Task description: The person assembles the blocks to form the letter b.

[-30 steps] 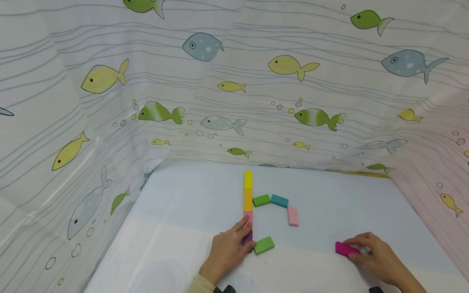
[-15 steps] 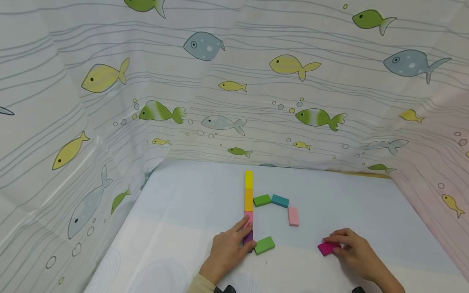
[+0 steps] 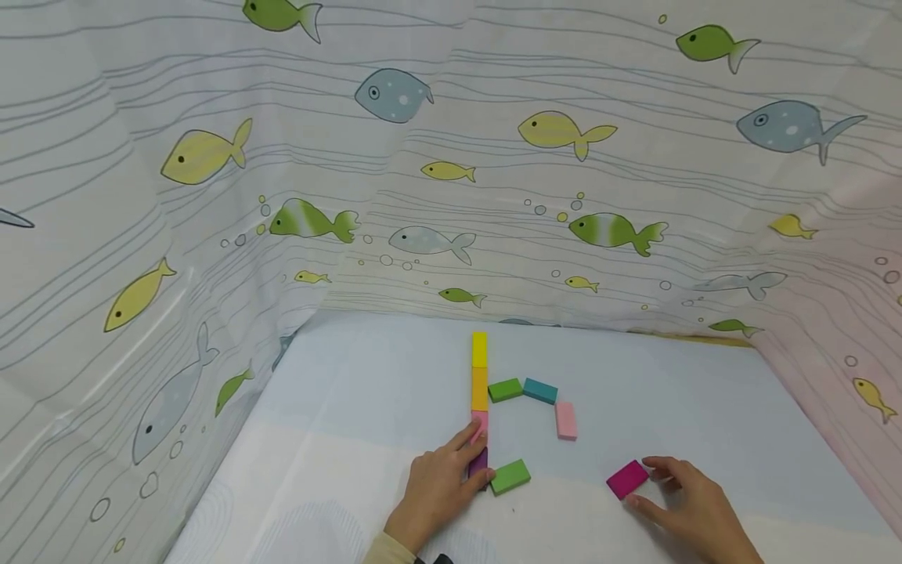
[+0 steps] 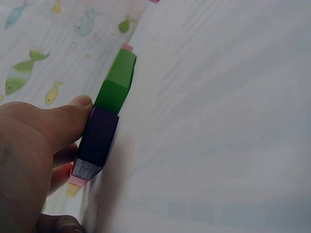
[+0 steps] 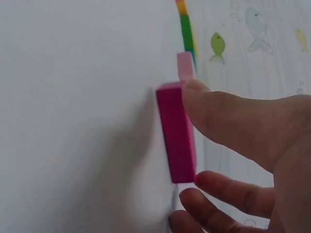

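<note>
My left hand (image 3: 440,482) rests at the lower end of an upright row of toy blocks. Its fingers lie on the pink block (image 3: 480,421) and the purple block (image 3: 478,464). In the left wrist view the thumb touches near where the purple block (image 4: 98,136) meets a light green block (image 4: 116,80). Further right, my right hand (image 3: 694,501) has thumb and index fingertip at opposite ends of a magenta block (image 3: 627,479). The right wrist view shows that magenta block (image 5: 176,133) between them, the other fingers loosely bent below.
Above the pink block are an orange block (image 3: 479,389) and a yellow block (image 3: 479,349). A green block (image 3: 505,390), a teal block (image 3: 540,391) and a light pink block (image 3: 566,421) curve away to the right. Fish-patterned cloth (image 3: 493,196) walls the white table (image 3: 352,392).
My right hand has brought the magenta block leftward and turned it; its thumb and index finger now stand wider apart. My left hand has stayed on the row.
</note>
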`<state>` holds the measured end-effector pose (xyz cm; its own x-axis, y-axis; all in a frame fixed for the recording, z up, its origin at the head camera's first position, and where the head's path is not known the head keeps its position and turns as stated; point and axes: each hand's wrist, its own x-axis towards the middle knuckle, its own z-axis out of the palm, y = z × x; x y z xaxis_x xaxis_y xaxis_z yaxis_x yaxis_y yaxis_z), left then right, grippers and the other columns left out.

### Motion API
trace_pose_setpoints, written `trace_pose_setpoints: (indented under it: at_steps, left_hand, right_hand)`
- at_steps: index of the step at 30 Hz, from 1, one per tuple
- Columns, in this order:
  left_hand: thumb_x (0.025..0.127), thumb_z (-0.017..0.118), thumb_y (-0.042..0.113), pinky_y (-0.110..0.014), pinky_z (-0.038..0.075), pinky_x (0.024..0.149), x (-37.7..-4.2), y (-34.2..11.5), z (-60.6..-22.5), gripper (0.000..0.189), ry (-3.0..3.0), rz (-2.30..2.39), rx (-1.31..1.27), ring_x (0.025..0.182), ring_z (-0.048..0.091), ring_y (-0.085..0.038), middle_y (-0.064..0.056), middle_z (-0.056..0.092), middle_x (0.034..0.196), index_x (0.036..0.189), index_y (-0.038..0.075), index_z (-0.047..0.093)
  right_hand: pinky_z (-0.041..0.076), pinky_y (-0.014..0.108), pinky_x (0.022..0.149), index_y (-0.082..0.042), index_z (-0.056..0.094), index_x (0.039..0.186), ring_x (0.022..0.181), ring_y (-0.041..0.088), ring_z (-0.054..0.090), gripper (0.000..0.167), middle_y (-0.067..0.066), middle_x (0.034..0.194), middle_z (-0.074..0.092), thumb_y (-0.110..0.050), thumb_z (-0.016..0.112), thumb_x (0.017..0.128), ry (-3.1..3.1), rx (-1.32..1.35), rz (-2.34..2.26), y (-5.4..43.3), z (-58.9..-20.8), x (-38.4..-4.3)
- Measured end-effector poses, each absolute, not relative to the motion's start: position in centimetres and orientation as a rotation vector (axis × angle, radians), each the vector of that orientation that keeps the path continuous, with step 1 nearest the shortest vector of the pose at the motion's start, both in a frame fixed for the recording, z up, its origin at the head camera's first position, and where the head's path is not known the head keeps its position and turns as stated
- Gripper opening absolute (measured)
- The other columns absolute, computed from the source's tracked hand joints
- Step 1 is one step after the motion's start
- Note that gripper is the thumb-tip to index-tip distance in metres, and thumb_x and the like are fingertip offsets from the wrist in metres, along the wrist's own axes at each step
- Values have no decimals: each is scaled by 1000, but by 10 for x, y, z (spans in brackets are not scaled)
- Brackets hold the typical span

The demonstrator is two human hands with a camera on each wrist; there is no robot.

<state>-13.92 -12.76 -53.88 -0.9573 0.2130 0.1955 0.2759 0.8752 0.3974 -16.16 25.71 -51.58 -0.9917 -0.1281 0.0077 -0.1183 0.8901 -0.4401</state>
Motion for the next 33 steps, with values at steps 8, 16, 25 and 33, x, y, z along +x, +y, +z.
trace_pose_setpoints:
  at_steps: [8,16,25,33]
  left_hand:
    - [97,71,52,-33,50,61,-137,-127,-542,55,-2905,-669,-378,108,77,-33,5,57,159,144,24,68]
    - [97,72,52,-29,46,57,-138,-127,-542,57,-2907,-675,-386,105,77,-34,5,57,159,146,24,67]
    - [96,72,53,-36,53,62,-140,-126,-541,54,-2883,-648,-380,108,77,-32,4,59,157,142,23,70]
    - [97,72,53,-38,55,65,-140,-126,-540,53,-2890,-642,-378,108,77,-31,5,59,157,142,24,70]
  right_hand:
    - [55,40,79,-6,71,128,95,18,64,73,3,106,71,-57,90,79,3031,-132,-717,245,-522,-157]
    - [54,36,77,-10,73,127,90,14,62,66,1,107,71,-52,91,79,3053,-214,-699,225,-520,-160]
    - [52,29,71,-14,75,120,86,9,58,57,-4,102,70,-45,94,76,3106,-339,-686,196,-516,-169]
    - [53,28,72,-14,75,122,89,10,58,58,-4,104,69,-43,95,76,3062,-332,-690,175,-516,-176]
